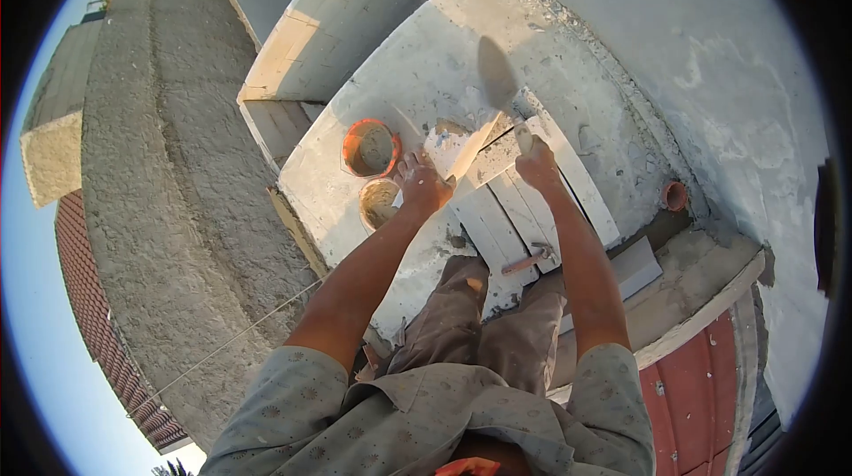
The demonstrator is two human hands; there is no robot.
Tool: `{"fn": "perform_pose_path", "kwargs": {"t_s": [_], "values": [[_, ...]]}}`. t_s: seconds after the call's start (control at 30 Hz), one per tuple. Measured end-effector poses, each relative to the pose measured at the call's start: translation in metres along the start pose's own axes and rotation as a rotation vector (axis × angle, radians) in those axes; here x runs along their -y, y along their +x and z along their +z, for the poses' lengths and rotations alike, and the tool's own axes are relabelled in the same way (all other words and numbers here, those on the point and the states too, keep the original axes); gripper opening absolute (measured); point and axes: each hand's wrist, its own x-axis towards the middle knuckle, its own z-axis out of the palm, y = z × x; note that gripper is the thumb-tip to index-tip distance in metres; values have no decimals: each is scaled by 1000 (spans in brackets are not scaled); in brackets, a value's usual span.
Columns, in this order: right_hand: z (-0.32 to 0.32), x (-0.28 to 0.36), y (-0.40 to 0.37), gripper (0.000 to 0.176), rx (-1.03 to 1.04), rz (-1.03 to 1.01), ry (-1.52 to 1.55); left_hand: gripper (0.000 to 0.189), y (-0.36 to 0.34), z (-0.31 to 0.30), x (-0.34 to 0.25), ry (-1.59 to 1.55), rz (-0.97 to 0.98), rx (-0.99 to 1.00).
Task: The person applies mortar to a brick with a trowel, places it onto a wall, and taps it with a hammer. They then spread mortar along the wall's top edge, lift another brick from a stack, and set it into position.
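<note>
On the near end of the board platform (486, 220), our hammer (525, 263) lies unused. Left of it, a pale bucket (363, 204) and orange bucket (351, 141) hold unspent mix. Our left hand (421, 180) spreads beside a pale strip (473, 149); our right hand (536, 167) clasps the trowel (497, 75), its blade beyond the platform.

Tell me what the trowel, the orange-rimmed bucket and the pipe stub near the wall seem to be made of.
Trowel: probably steel; the blade is thin, flat and dull grey.
Orange-rimmed bucket: likely plastic, given its bright, even colour under grey smears.
Pipe stub: matte reddish-orange; clay or plastic, I can't tell.
</note>
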Motion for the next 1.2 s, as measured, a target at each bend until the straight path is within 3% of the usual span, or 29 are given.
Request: {"fn": "perform_pose_path", "kwargs": {"t_s": [0.07,0.13,0.17,0.27,0.33,0.4,0.47,0.57,0.6,0.67,0.77,0.87,0.9,0.93,0.97,1.03,1.07,1.1,1.13,1.17,1.2], "values": [[-24,-9,5,42,-12,-230,-197,102,3,1,-1,33,17,-34],[-64,22,22,48,16,-8,250,99,-9,7,9,50,-2,-33],[-88,58,4,49,-3,279,663,100,-8,7,7,43,-3,-31],[-21,16,-2,44,-225,54,177,100,1,11,9,47,18,-33],[-39,14,-8,41,-151,-310,-282,99,2,15,11,45,17,-28],[-111,80,4,42,27,-155,-304,98,4,11,8,42,12,-34],[-156,125,5,43,-206,-308,262,97,-3,15,8,35,12,-19],[-112,123,8,42,-568,-374,761,97,3,8,9,29,20,-17],[-89,91,1,39,-412,-319,51,97,2,8,9,32,17,-2],[-77,27,15,38,78,-417,-733,96,2,3,6,52,12,23],[-144,76,-3,30,-262,-216,-363,96,-7,1,3,76,-11,40],[-117,87,-7,29,-561,-256,549,98,1,3,2,58,8,-1],[-100,77,-10,27,-473,-287,381,98,2,4,5,45,3,6],[-106,57,-9,31,26,-181,-444,98,2,6,5,33,7,16],[-91,24,-5,38,161,-149,-555,98,0,9,6,44,12,-8],[-80,11,-31,41,61,-31,-250,98,2,14,9,60,27,-65],[-51,-4,-49,41,-108,88,-115,99,8,11,5,39,24,-67],[-18,-30,-72,40,-212,135,226,100,4,6,3,24,18,-48],[20,-51,-94,32,-302,421,579,101,-1,2,2,11,14,-30],[35,-53,-125,25,-329,562,799,104,0,-4,1,-24,8,39],[53,-53,-148,20,-382,724,883,105,1,-6,-1,-19,9,34]]}}
